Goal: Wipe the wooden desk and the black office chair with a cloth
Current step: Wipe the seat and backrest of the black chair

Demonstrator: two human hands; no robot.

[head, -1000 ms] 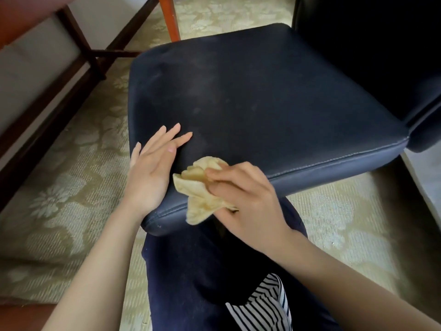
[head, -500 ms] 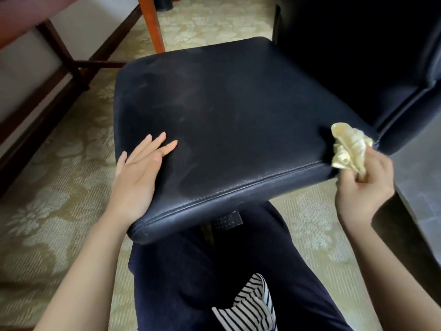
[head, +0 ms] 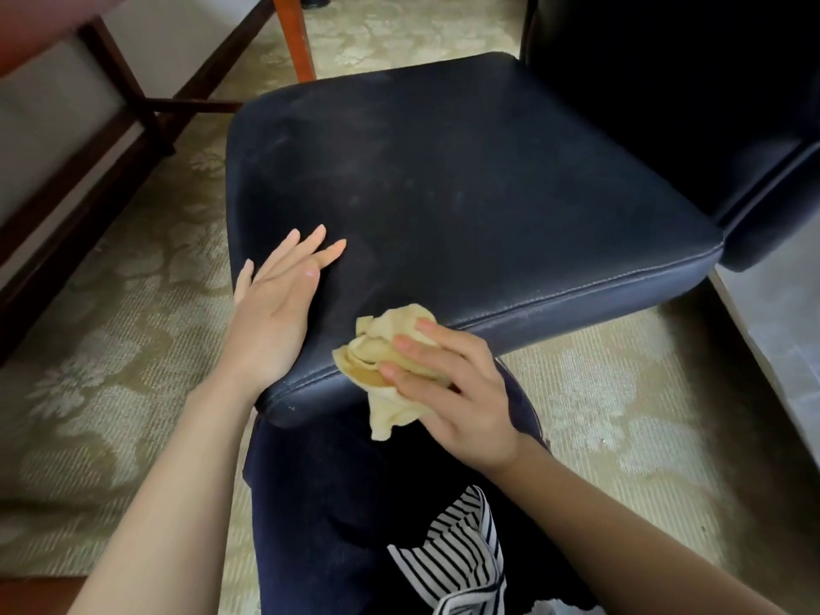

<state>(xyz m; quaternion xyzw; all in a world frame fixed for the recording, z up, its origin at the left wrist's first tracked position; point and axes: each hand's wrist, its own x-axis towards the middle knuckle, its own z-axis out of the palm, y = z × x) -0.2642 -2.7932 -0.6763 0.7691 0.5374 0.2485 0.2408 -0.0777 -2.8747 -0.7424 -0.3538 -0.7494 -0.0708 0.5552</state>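
A: Where is the cloth (head: 387, 353)?
B: Bunched in the right hand (head: 448, 392). Its fingers (head: 415, 348) curl over the yellow wad and press it against the front edge of the seat (head: 466, 193), with a loose tail hanging below the fingers over the person's dark trousers (head: 337, 503).

A: And the left hand (head: 277, 312)?
B: Flat on the seat's near left corner, holding nothing, fingers straight and only slightly spread, tips pointing toward the seat's middle. The cloth sits just to the right of that palm, close but apart.

A: What lies beyond the fingertips?
B: The bare seat top, dull with pale smears, then the chair's dark back (head: 665, 82) at the far right.

A: Anything crowding the hands?
B: The person's knee sits right under the seat's front edge, below both hands, and a striped hem (head: 448, 557) shows nearer the camera. Left of the left hand, patterned carpet (head: 111, 348) runs to a dark wooden frame (head: 133, 95); an orange-brown leg (head: 293, 37) stands past the seat's far left corner
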